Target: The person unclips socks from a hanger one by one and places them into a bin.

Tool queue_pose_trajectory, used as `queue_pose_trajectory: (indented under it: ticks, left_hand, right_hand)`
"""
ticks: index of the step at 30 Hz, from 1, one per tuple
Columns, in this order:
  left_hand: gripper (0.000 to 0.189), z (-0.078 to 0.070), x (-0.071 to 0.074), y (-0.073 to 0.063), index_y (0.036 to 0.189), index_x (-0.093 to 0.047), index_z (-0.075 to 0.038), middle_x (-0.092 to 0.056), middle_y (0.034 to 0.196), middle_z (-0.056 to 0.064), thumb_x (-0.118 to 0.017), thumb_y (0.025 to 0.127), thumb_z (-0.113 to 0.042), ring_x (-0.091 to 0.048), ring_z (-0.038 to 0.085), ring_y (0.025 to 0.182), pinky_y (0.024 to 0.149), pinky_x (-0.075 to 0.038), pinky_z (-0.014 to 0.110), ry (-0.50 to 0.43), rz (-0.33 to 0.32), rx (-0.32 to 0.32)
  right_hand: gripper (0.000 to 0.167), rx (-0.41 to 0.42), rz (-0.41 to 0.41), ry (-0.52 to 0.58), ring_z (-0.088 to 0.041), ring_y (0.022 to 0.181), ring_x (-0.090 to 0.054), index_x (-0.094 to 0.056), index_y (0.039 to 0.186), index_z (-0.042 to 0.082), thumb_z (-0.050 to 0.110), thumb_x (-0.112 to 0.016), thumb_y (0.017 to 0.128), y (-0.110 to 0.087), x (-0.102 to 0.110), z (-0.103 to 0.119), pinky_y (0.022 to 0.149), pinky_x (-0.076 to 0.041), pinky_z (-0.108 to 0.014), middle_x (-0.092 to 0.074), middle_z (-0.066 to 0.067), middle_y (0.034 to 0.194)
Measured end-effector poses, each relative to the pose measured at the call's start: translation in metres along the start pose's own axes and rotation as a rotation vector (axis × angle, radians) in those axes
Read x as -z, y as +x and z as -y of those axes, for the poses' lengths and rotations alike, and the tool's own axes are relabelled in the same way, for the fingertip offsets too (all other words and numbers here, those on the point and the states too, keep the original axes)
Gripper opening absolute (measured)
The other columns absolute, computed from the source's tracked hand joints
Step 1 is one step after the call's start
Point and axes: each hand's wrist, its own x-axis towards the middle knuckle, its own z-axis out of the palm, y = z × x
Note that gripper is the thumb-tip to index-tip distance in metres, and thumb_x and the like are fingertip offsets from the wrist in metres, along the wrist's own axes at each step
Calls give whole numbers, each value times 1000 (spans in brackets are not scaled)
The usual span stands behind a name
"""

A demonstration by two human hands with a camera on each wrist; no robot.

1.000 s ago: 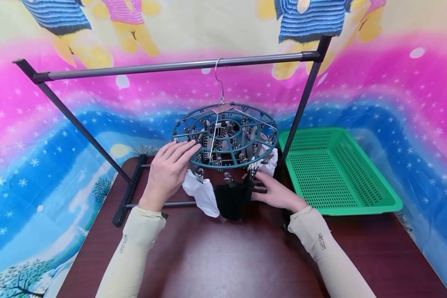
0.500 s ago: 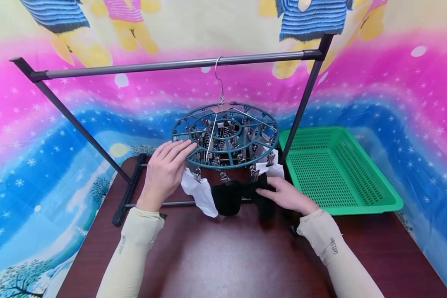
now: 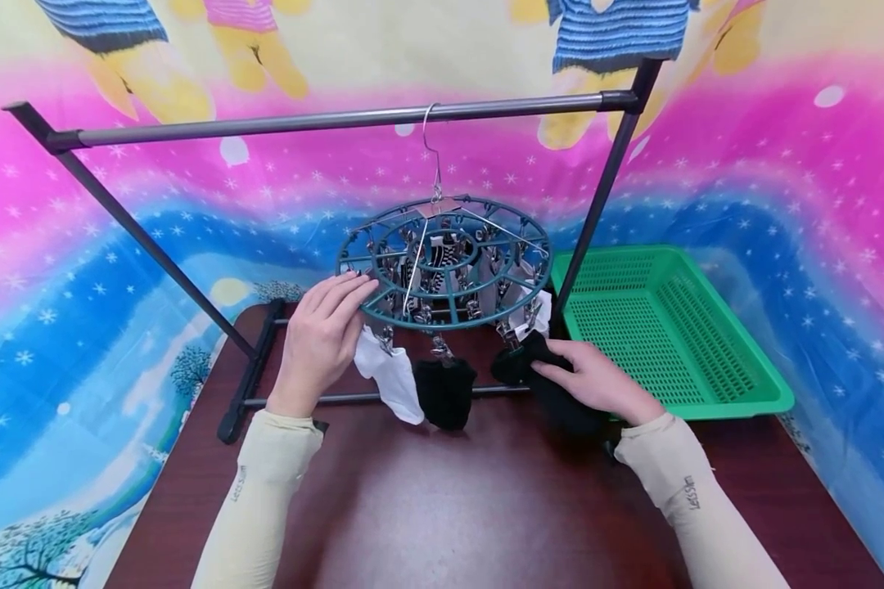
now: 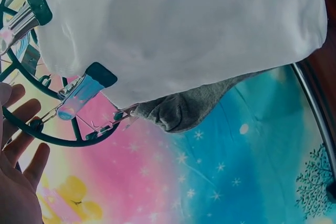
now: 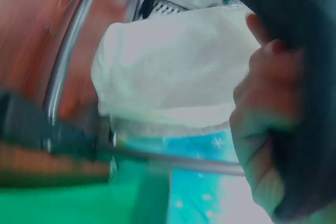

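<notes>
A round green clip hanger (image 3: 453, 321) hangs by its hook with several socks clipped on it. My left hand (image 3: 317, 343) rests on its left rim, fingers extended; in the left wrist view they lie along the ring beside a white sock (image 4: 210, 35) and a grey sock (image 4: 184, 108). My right hand (image 3: 597, 380) pinches a black sock (image 3: 570, 401) between thumb and fingers, drawn out to the right of a metal clip (image 3: 508, 334) that its far end reaches. Another black sock (image 3: 445, 393) and a white sock (image 3: 390, 376) hang at the front.
A dark metal rack (image 3: 265, 123) stands over the brown table (image 3: 427, 507) and bears the hanger. Behind my right hand sits a green perforated basket (image 3: 707, 409), close to the rack's right leg. A patterned cloth (image 3: 818, 245) covers the walls.
My right hand has moved from the clip out to the right, pulling the black sock with it, away from the other black sock. The left hand stays on the rim.
</notes>
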Motion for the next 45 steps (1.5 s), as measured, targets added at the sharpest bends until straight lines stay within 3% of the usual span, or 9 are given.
queue_pose_trajectory:
  ticks: [8,13,16,18,21,23,28,36,45]
  left_hand:
    - [35,-10,-5,-5,136,-68,-8,-67,137,14,-57,103,-10,-57,34,135,120,-39,48,-28,-47,72]
    - [34,-33,-10,-4,130,-71,-7,-69,133,12,-55,100,-2,-60,32,130,117,-42,42,-45,-259,89]
    - [32,-57,-14,0,120,-73,-4,-73,121,14,-56,94,2,-64,34,116,105,-50,41,-42,-420,-62]
    - [29,-77,-20,1,116,-73,-3,-74,116,13,-57,92,1,-66,32,109,98,-54,40,-30,-453,-212]
    - [29,-106,-35,-3,118,-73,-3,-75,115,12,-58,94,-6,-68,28,108,96,-57,36,-31,-353,-411]
    - [31,-124,-48,-7,124,-72,-4,-75,120,11,-58,96,-11,-69,25,113,101,-56,34,-83,-214,-444]
    - [41,-149,-77,-12,138,-64,-6,-69,133,10,-64,101,-22,-64,22,127,114,-47,30,-206,78,-243]
    - [47,-144,-94,2,143,-58,-3,-67,136,10,-63,103,-27,-64,23,125,112,-48,32,-139,93,42]
    - [54,-144,-100,21,152,-47,-9,-65,141,12,-56,107,-38,-62,29,128,107,-52,47,-378,301,306]
  right_hand:
    - [11,-16,-65,-140,-12,75,-58,-70,105,20,30,-65,104,-8,6,-1,70,-47,-29,-67,7,84]
    - [15,-1,-80,-170,-11,81,-62,-73,114,21,29,-66,103,-8,8,-2,76,-51,-32,-72,6,93]
    - [16,4,-80,-176,-10,82,-63,-74,115,21,28,-66,103,-8,8,-2,77,-52,-33,-74,6,96]
    - [16,6,-78,-180,-10,82,-63,-74,115,21,28,-67,103,-8,8,-3,77,-52,-32,-74,7,96]
    - [17,9,-81,-182,-10,83,-64,-74,116,21,28,-67,103,-8,7,-2,77,-52,-33,-75,5,97]
    - [19,10,-85,-188,-10,85,-66,-75,118,20,28,-67,102,-8,7,-2,78,-54,-34,-76,4,101]
    - [22,6,-84,-202,-11,89,-69,-75,121,18,26,-68,102,-7,7,-2,79,-55,-36,-77,0,107]
    - [24,8,-74,-215,-12,91,-70,-75,122,17,24,-69,101,-6,7,-2,82,-56,-39,-78,-1,108]
    - [23,14,-72,-242,-13,88,-69,-75,120,16,25,-70,100,-4,7,0,80,-57,-39,-78,0,103]
